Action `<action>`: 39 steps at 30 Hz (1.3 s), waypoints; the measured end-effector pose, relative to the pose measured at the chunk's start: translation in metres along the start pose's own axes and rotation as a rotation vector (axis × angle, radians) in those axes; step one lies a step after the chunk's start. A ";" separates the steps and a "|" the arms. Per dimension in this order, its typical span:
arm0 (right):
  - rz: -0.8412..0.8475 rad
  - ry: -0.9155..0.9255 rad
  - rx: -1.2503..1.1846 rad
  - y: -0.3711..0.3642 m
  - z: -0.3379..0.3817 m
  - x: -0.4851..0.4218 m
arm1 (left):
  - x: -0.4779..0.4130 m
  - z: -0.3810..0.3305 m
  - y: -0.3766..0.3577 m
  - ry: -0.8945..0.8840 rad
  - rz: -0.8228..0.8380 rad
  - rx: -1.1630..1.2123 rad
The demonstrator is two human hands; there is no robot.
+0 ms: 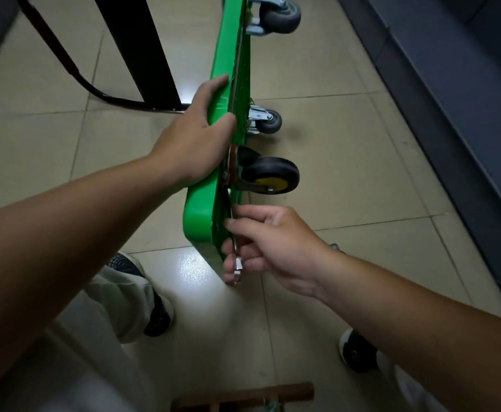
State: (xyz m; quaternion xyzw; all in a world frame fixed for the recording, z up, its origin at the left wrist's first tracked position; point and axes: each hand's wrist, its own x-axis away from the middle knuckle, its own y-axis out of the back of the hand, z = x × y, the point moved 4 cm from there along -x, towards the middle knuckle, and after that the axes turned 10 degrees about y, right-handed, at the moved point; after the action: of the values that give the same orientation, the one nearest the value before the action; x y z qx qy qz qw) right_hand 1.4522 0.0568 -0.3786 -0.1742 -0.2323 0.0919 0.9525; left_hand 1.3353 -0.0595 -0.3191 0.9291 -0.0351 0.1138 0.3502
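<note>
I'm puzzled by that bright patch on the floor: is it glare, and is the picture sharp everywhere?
Head view: yes, glare off the glossy floor tile beside the green cart deck; head view, edges: dark and soft, with the pale trouser leg blurred; head view, centre: right hand and wrench look fairly sharp.

Bright green trolley deck [201,203], black caster [268,175] (yellow hub), grey casters [282,14], beige floor tiles [347,162]

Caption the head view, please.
The left hand grips the upended green trolley; right hand holds a wrench by its caster.
</note>
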 end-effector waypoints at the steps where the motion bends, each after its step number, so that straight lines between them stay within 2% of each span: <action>1: 0.002 0.009 0.011 0.001 0.000 0.001 | 0.000 0.000 0.000 -0.001 0.006 -0.012; 5: -0.016 0.174 0.177 0.017 -0.020 0.013 | -0.002 -0.002 0.001 -0.026 0.029 -0.035; 11: 0.052 0.645 0.792 0.076 -0.051 -0.001 | -0.006 0.000 0.001 -0.026 0.040 -0.030; 13: 0.060 0.835 0.919 0.087 -0.054 -0.019 | -0.008 0.000 0.001 -0.026 0.035 -0.031; 17: 0.063 1.026 0.995 0.095 -0.057 -0.049 | -0.010 0.002 0.000 -0.054 0.005 -0.040; 24: 0.206 1.243 1.140 0.097 -0.074 -0.092 | -0.014 0.008 -0.001 -0.087 -0.005 0.015; 33: 0.358 1.415 1.179 0.096 -0.065 -0.126 | -0.014 0.007 -0.001 -0.115 -0.027 0.009; 39: 0.298 1.169 0.896 0.078 -0.082 -0.091 | -0.013 0.008 -0.002 -0.084 -0.045 0.029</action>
State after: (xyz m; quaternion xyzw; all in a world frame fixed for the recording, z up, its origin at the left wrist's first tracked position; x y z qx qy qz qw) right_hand 1.4038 0.0815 -0.5135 0.1801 0.3969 0.1984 0.8779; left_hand 1.3246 -0.0629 -0.3292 0.9386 -0.0274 0.0674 0.3372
